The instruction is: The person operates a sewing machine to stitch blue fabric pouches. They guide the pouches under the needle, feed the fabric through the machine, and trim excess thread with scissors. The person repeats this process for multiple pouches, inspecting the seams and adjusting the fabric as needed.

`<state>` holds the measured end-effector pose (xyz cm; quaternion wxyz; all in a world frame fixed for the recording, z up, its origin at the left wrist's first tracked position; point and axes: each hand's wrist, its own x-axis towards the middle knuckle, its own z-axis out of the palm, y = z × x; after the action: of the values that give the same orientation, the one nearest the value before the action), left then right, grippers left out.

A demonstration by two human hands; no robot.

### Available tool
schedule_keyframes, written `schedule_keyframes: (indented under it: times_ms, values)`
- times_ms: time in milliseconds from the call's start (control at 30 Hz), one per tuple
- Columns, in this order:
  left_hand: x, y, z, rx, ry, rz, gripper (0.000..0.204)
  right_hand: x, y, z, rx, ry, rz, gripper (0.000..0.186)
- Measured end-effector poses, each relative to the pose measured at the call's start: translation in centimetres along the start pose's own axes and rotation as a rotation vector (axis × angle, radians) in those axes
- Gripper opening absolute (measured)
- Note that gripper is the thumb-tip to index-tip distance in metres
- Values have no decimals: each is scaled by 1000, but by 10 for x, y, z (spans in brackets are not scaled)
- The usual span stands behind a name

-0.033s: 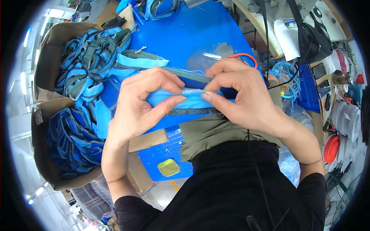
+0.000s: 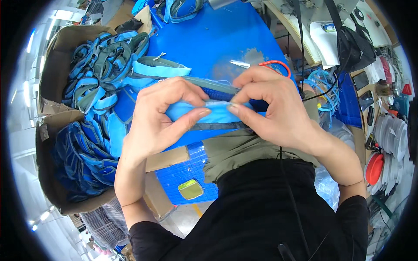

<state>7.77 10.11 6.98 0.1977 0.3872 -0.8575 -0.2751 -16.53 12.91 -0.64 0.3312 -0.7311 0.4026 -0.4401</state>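
Observation:
A light blue fabric piece (image 2: pixel 221 115) with dark grey edging is stretched between my hands, above the blue table (image 2: pixel 196 41). My left hand (image 2: pixel 159 113) pinches it between thumb and curled fingers. From the other side my right hand (image 2: pixel 278 106) grips it the same way, its thumb close to the left one. A whitish, fuzzy strip of the cloth shows between the fingertips. Just beyond lie a grey-green band and dark blue mesh, partly hidden by my hands. Scissors (image 2: pixel 279 63) with a red handle rest on the table behind my right hand.
At the left, a cardboard box (image 2: pixel 54 65) overflows with blue and grey straps (image 2: pixel 109 61). A nearer box (image 2: pixel 48 174) holds darker blue fabric pieces (image 2: pixel 87 156). A side table (image 2: pixel 305 41) with a black pouch (image 2: pixel 355 48) stands at the right, near tangled blue cords (image 2: pixel 326 87).

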Motion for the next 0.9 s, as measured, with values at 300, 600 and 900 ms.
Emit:
schedule_keyframes:
  times_ms: [300,600,900]
  values:
    - [6,17,4,-63,73,-246,14,4,2,1,-37,36,-97,8]
    - [7,19,-10,237,8,-30,13,6,-1,3,-45,61,-122,8]
    - [10,10,-7,101,-58,-50,13,7,2,-1,-33,7,-143,8]
